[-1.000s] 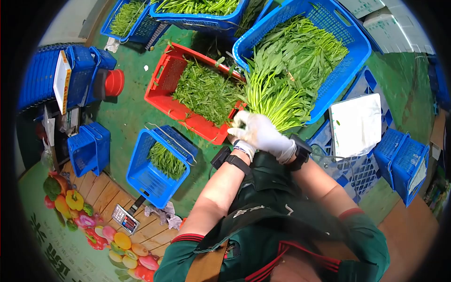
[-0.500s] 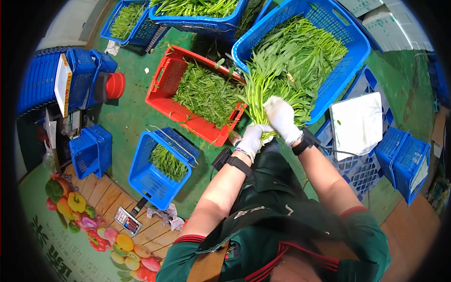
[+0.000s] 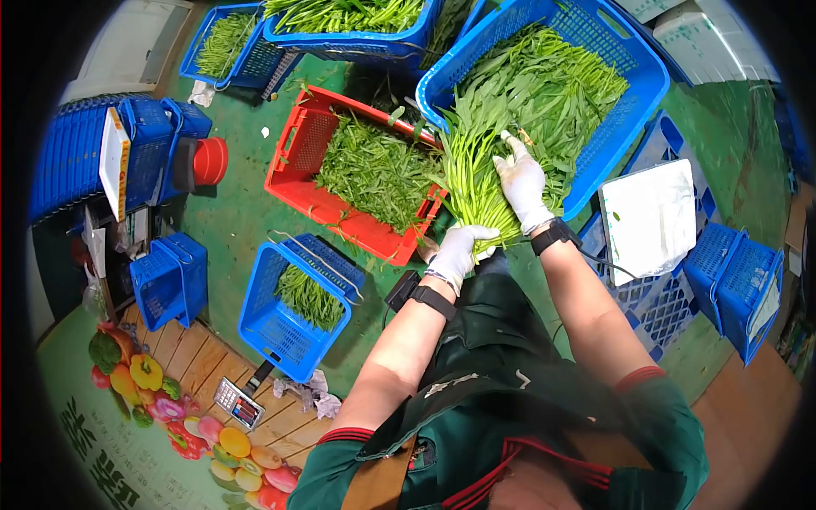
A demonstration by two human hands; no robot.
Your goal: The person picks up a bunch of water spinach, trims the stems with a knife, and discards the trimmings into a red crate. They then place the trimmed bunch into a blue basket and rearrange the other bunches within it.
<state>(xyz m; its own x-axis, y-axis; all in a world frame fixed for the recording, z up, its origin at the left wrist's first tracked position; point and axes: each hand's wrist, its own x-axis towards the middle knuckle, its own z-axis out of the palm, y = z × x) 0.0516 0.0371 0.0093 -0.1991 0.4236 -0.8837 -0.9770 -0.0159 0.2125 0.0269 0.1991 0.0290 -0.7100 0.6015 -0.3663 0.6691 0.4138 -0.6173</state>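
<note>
My left hand (image 3: 460, 253), in a white glove, grips the stem ends of a bunch of leafy green stalks (image 3: 473, 187). The bunch's leaves lean over the near edge of a large blue crate (image 3: 651, 102). More greens (image 3: 586, 85) fill that crate. My right hand (image 3: 523, 183), also gloved, is on the right side of the bunch, fingers apart and pointing toward the leaves. A red crate (image 3: 319, 204) with loose leaves (image 3: 374, 170) stands just left of my hands.
A small blue basket (image 3: 280, 336) with some greens sits lower left beside a scale (image 3: 239, 403). Stacked blue crates (image 3: 76, 157) and a red stool-like object (image 3: 210, 161) are at far left. A white box lid (image 3: 648, 219) lies right.
My right hand has lifted off the stem ends, opened, and moved up along the bunch. The stems are more fanned out above my left hand. The view has shifted slightly.
</note>
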